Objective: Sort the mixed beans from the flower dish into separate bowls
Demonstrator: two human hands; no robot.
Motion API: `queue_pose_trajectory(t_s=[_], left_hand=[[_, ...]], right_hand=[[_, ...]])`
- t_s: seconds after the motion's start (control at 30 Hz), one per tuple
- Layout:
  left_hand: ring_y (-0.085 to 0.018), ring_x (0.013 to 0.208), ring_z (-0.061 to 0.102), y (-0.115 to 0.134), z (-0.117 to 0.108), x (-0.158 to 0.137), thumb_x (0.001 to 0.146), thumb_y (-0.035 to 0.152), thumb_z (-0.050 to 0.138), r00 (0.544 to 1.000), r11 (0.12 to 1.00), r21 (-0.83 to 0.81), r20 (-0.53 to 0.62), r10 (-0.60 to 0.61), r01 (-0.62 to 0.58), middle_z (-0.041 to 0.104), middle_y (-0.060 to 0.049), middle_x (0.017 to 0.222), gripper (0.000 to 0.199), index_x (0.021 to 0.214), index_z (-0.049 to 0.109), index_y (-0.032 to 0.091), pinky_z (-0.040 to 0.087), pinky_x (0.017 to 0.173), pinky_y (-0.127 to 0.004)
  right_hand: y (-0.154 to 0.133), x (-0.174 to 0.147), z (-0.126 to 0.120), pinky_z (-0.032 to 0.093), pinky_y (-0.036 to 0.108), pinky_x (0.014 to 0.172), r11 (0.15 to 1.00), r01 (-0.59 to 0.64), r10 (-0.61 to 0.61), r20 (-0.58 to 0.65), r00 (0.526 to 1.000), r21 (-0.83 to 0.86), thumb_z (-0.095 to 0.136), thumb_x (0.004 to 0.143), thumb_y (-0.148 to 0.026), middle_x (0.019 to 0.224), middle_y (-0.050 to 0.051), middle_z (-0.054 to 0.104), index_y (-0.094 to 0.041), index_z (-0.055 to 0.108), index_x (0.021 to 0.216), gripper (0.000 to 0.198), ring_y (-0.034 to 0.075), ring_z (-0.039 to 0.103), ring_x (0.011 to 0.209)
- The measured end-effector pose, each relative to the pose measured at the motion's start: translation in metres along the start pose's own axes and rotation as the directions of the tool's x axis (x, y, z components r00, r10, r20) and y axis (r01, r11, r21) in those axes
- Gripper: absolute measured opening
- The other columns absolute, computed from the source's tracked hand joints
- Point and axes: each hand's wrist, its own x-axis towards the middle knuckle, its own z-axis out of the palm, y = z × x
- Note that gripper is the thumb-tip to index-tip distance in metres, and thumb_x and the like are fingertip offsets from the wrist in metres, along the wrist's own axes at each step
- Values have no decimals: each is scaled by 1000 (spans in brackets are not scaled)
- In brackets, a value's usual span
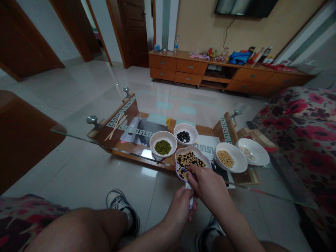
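Observation:
My left hand (181, 206) is wrapped round the white handle (188, 190) of a flower-shaped, purple-rimmed dish (207, 157). Mixed black and yellow beans (191, 159) lie in the dish, which is by the near edge of the glass table. Over the dish's near right side is my right hand (206, 180), its thumb and finger pinched together at the beans. What is between those fingertips is too small to make out. Behind the dish stand a white bowl of green beans (162, 147) and a white bowl of black beans (183, 137). To the right is a white bowl of yellow beans (225, 159).
Another white bowl (258, 154) with pale pieces stands at the far right of the glass tabletop (78, 134). Wooden chopsticks (115, 127) lie at the left. A flowered sofa (307, 140) flanks the table's right. A low wooden cabinet (190, 71) lines the back wall.

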Motion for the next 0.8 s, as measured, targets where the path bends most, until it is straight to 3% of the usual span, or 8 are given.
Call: queue_pose_trajectory(t_s=[0.4,0.8], left_hand=[[-8,40,32,2,0,-3,72,51,44,1000,1000,11,-3,1,-1,44,5,56,31,76,49,20,23,42,-25],[-8,41,33,1,1,-1,71,50,43,1000,1000,20,-9,-2,2,43,4,57,30,72,47,20,23,41,-24]], right_hand=[[1,0,0,29,26,54,999,20,-18,-63,998,32,46,94,-33,84,1,74,-28,68,96,23,16,69,74],[-11,7,0,32,26,57,989,53,-6,-316,949,141,45,95,-34,85,1,74,-27,70,99,26,15,68,73]])
